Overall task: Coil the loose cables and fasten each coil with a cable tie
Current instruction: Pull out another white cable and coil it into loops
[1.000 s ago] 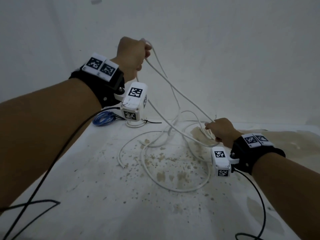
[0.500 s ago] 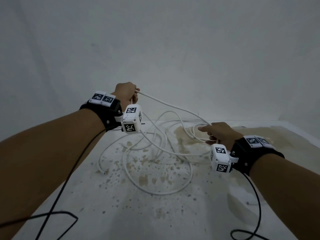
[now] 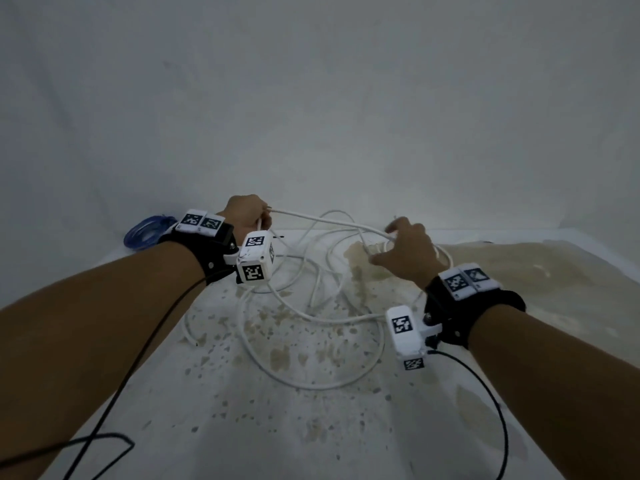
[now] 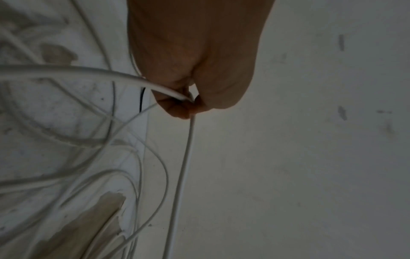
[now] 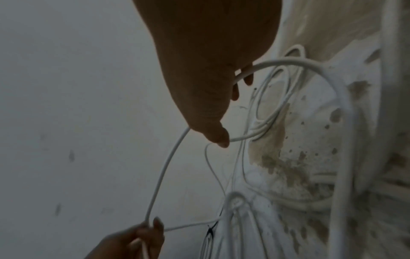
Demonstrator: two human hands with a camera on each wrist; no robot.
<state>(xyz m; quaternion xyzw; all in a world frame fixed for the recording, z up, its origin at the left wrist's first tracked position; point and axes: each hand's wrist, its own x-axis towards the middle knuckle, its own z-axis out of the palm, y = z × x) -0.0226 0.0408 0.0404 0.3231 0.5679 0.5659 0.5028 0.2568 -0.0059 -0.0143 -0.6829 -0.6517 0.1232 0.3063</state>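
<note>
Holding: both hands are raised over the table (image 3: 346, 438) near the wall (image 3: 346, 98), joined by one span of white cable (image 3: 325, 221).
Left hand: the left hand (image 3: 246, 216) is closed in a fist, fingers curled tight on the cable; in the left wrist view the fist (image 4: 190, 57) clamps the cable (image 4: 182, 175) where strands leave it on two sides.
Right hand: the right hand (image 3: 403, 252) has its fingers bent loosely, with the cable running through them; the right wrist view shows the cable (image 5: 164, 171) passing under the palm (image 5: 206, 57) and out past the fingertips (image 5: 248, 78), the thumb free. How firmly it grips cannot be told.
Cable: the span sags slightly between the two hands; the remainder lies in loose, overlapping loops on the table below and between the wrists, one wide loop nearest the person.
Blue coil: a coiled blue cable (image 3: 147, 230) lies at the far left of the table, behind the left wrist, well apart from the white loops.
Tie: a small black tie (image 5: 209, 231) shows at a white bundle in the right wrist view; blurred.
Table: white, speckled with brown stains, a large patch under the right hand.
Leads: black leads (image 3: 114, 396) run from the wrist cameras along both forearms.
</note>
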